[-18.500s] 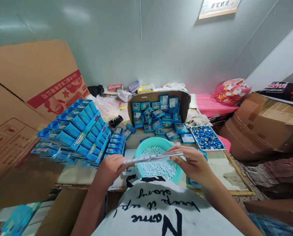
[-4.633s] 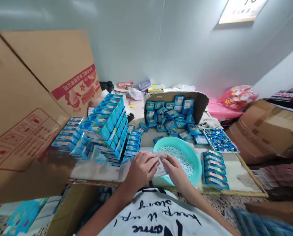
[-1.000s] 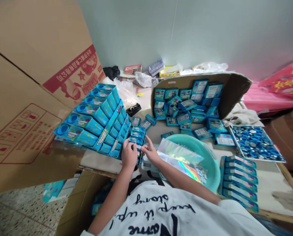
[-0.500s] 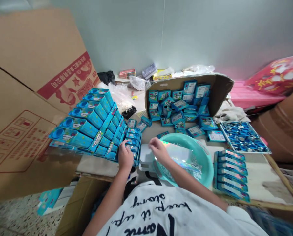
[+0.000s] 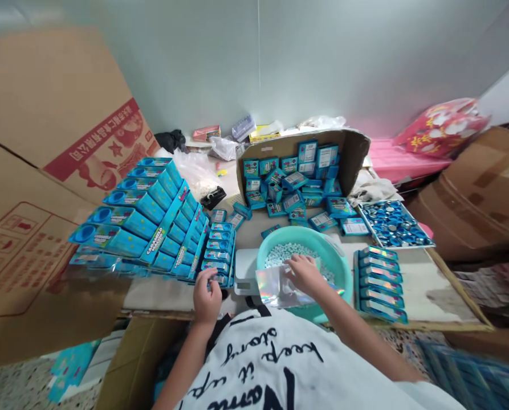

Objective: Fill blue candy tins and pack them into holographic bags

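Left hand (image 5: 207,296) at near end of the short row of blue boxes (image 5: 219,245), fingers curled, thumb close to index; can't tell if it grips anything. Right hand (image 5: 304,274) over the teal basin (image 5: 343,276), fingers half bent on the shiny sheet (image 5: 270,287); can't tell if pinched or just touching. Sheet lies across the basin's near-left side, above pale pellets (image 5: 286,251). White flat device (image 5: 243,262) sits between basin and short row. Tall blue stack (image 5: 151,219) left of that, second box row (image 5: 380,285) right of basin
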